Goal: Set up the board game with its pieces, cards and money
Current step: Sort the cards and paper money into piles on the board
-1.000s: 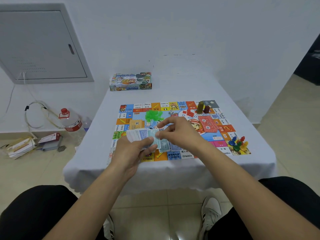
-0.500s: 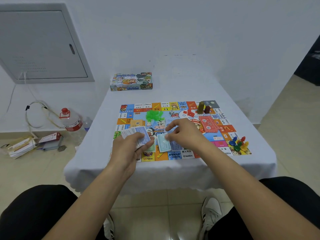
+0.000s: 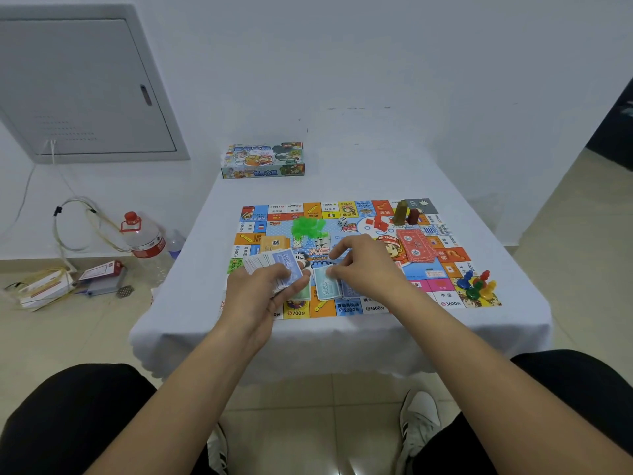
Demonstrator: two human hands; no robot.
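I see the game board point(image 3: 346, 255) lying flat on the white-clothed desk point(image 3: 342, 173), toward its near edge. My left hand point(image 3: 260, 296) hovers over the board's near-left part, fingers curled round a fanned stack of play money point(image 3: 274, 265); the top note is bluish-purple and reads 200. My right hand point(image 3: 363, 269) is just beside it over the board's near middle, thumb and fingertips pinching the far end of a teal note point(image 3: 325, 286) that lies on the board between the two hands. A green note point(image 3: 301, 293) peeks out beside the left hand's thumb and a purple note point(image 3: 349, 289) lies just right of the teal one, partly under the right hand.

Farther out on the board are green plastic pieces point(image 3: 306, 226), a die point(image 3: 342, 221), red pieces point(image 3: 378, 222), two upright blocks point(image 3: 406, 214), a red card pile point(image 3: 418, 246) and an orange card pile point(image 3: 274, 243). Coloured pawns point(image 3: 476, 286) cluster on the near-right corner. The game box point(image 3: 263, 160) sits at the desk's far-left corner, well apart from both hands.
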